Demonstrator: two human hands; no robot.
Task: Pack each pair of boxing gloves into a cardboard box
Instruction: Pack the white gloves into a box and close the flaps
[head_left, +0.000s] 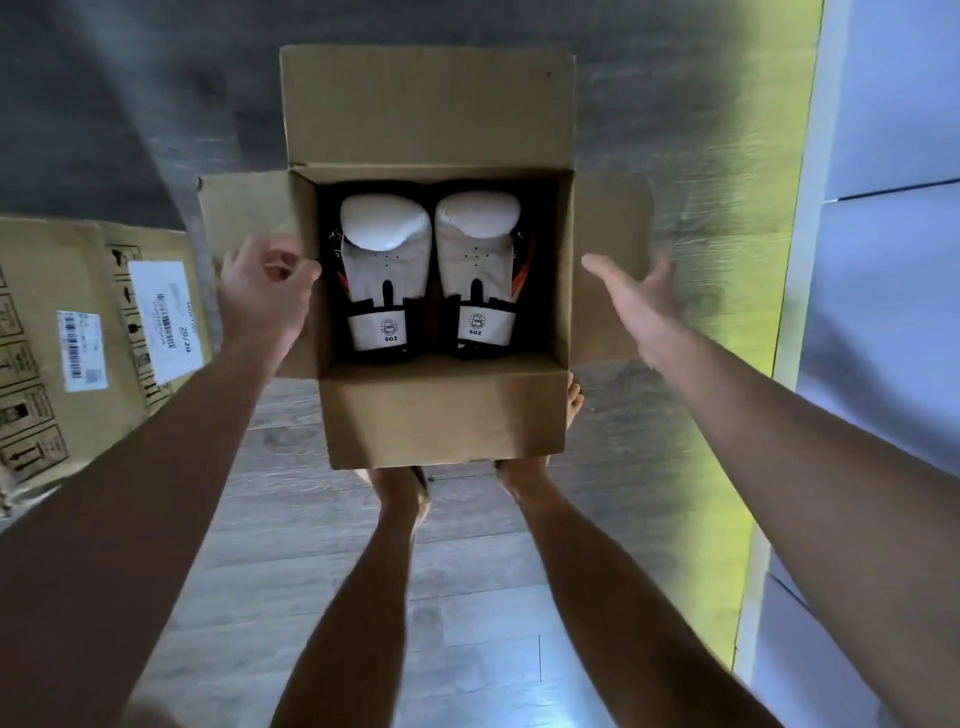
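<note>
One cardboard box (565, 270) is standing open on the wooden floor (467, 571), at the centre of the frame. All four flaps are folded outward: far flap (426, 104), left flap (239, 208), right flap (613, 208), near flap (441, 415).

Two boxing gloves, one pair, are lying inside on the bottom, side by side and touching. The left glove (382, 270) and right glove (480, 260) are both white with black trim. Their padded ends are pointing to the top of the frame, their cuffs to the bottom.

Two hands are reaching in from the lower corners. The left hand (265, 291) is hovering at the fold of the left flap with its fingers curled and its thumb at the box rim. It is blurred, so I cannot tell whether it is gripping the cardboard. The right hand (641, 299) is spreading out with straight fingers over the right flap, holding nothing; contact with the flap cannot be told.

Two bare feet are showing below the near flap, partly hidden by it: one (400, 488), the other (524, 473).

One second carton (62, 249) is lying at the left edge, bearing two white labels: larger (158, 317), smaller (82, 351).
</note>
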